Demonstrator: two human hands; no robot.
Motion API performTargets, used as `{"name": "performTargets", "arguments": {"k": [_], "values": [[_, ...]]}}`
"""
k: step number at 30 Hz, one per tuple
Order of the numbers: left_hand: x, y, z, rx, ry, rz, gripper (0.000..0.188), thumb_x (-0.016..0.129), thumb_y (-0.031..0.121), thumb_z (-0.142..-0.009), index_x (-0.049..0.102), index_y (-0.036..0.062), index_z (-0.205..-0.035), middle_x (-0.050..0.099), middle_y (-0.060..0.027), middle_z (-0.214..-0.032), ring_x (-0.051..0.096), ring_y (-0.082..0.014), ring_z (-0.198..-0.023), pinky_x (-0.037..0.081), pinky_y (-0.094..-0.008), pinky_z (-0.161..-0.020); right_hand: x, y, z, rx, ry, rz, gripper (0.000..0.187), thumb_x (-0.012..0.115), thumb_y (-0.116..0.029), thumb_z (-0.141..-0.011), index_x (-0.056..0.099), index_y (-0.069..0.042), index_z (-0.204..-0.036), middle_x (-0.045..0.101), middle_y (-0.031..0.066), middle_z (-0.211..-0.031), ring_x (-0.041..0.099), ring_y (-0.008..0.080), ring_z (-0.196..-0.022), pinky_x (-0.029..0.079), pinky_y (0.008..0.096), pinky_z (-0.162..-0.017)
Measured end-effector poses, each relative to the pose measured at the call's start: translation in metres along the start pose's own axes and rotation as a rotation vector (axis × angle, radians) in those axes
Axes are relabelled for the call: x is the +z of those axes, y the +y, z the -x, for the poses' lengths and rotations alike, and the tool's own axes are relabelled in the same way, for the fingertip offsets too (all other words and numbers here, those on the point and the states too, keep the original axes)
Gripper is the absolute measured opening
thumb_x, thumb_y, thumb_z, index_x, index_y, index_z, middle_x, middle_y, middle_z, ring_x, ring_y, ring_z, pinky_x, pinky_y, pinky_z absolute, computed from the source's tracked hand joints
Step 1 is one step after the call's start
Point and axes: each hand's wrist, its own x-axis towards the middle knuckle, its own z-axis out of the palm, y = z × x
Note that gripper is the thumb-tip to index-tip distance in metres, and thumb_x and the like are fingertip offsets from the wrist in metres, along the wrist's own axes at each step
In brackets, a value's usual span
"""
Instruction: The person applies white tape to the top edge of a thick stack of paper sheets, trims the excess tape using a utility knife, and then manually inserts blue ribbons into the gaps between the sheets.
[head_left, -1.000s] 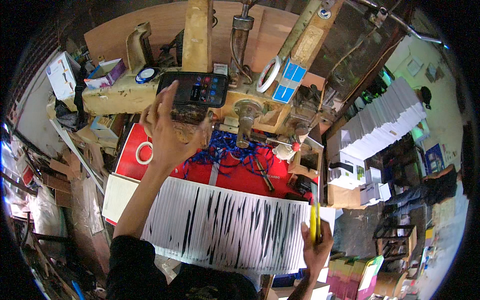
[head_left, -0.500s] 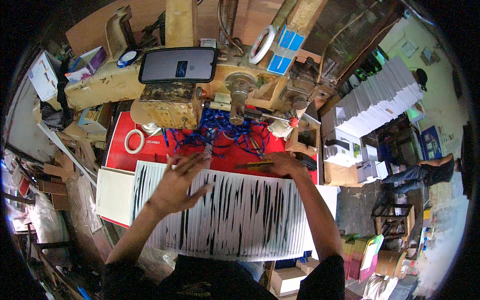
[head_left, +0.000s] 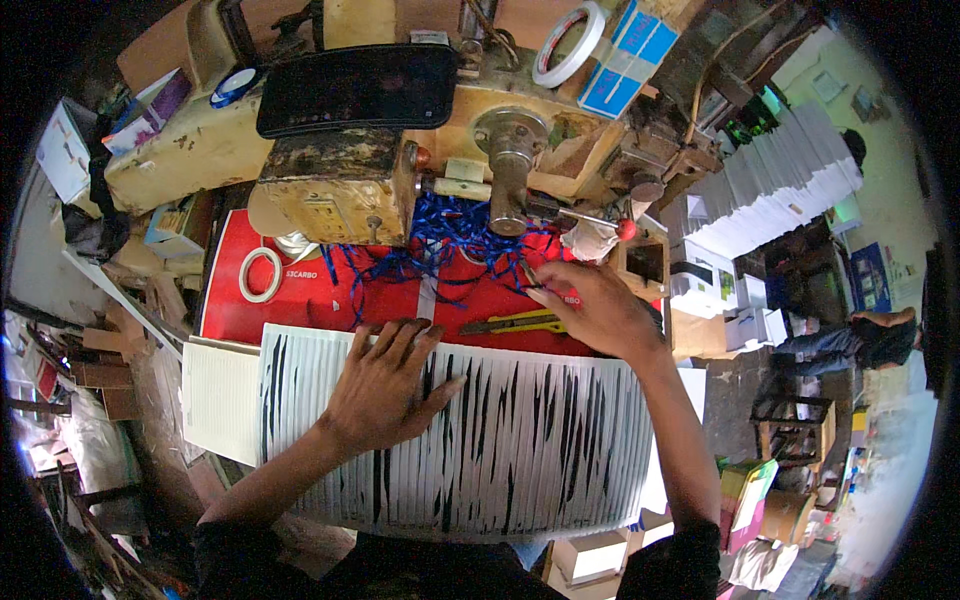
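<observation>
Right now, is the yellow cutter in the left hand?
No, the left hand is spread over the white stack, apart from the yellow cutter.

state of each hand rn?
Left hand: open, over the black-streaked white stack, holding nothing.
Right hand: partly curled beside the yellow cutter; can't tell whether it grips anything.

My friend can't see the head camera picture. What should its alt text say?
A person's left hand lies over a black-streaked white stack, and the right hand is beside a yellow-handled knife on a red surface. Beyond, blue ribbons tangle and a dark phone sits on a machine.
</observation>
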Motion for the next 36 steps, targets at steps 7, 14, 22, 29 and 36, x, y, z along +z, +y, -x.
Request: {"name": "performTargets", "arguments": {"k": [7,14,22,29,36], "values": [[0.010,0.002,-0.008,0.115,-0.023,-0.098,0.062,0.059,0.047,-0.094,0.051,-0.0037,-0.130,0.056,-0.0247,-0.120,0.054,-0.0402,-0.114,0.038,-0.0538,-0.098,-0.038,-0.029,0.137,0.125,0.349,0.051,0.020,0.077,-0.012,-0.087,0.069,-0.005,-0.104,0.073,0.0113,-0.095,0.073,0.0253,-0.080,0.057,0.0373,-0.075],[0.006,-0.021,0.000,0.108,0.042,-0.102,0.060,0.049,0.039,-0.101,0.045,-0.0067,-0.140,0.052,-0.0330,-0.132,0.048,-0.0489,-0.123,0.032,-0.0551,-0.108,-0.016,-0.052,0.258,0.629,0.844,-0.104,0.018,0.070,-0.007,-0.089,0.074,-0.007,-0.107,0.076,0.0066,-0.096,0.068,0.0147,-0.082,0.050,0.0294,-0.074],[0.021,-0.030,0.000,0.004,0.008,-0.049,0.069,0.040,0.050,-0.105,0.041,-0.0048,-0.148,0.045,-0.0321,-0.146,0.038,-0.0442,-0.140,0.030,-0.0508,-0.115,0.097,-0.075,0.360,0.865,1.013,-0.957,0.027,0.067,-0.015,-0.098,0.071,0.004,-0.117,0.073,0.0092,-0.106,0.067,0.0138,-0.091,0.053,0.0273,-0.083],[0.021,-0.009,-0.002,0.045,0.072,0.083,0.055,0.044,0.041,-0.105,0.051,-0.0019,-0.138,0.060,-0.0248,-0.129,0.054,-0.0374,-0.123,0.037,-0.0453,-0.108,0.142,-0.073,0.359,0.598,1.196,-1.114,0.030,0.067,-0.008,-0.096,0.069,0.003,-0.124,0.075,0.0101,-0.107,0.068,0.0127,-0.097,0.052,0.0258,-0.089],[0.017,-0.013,-0.002,0.090,0.096,0.003,0.056,0.045,0.040,-0.105,0.051,-0.0046,-0.138,0.060,-0.0274,-0.132,0.057,-0.0378,-0.123,0.040,-0.0447,-0.106,0.147,-0.074,0.350,0.523,1.331,-1.132,0.028,0.071,-0.008,-0.092,0.072,0.003,-0.117,0.075,0.0102,-0.102,0.068,0.0122,-0.093,0.052,0.0254,-0.088]]}}
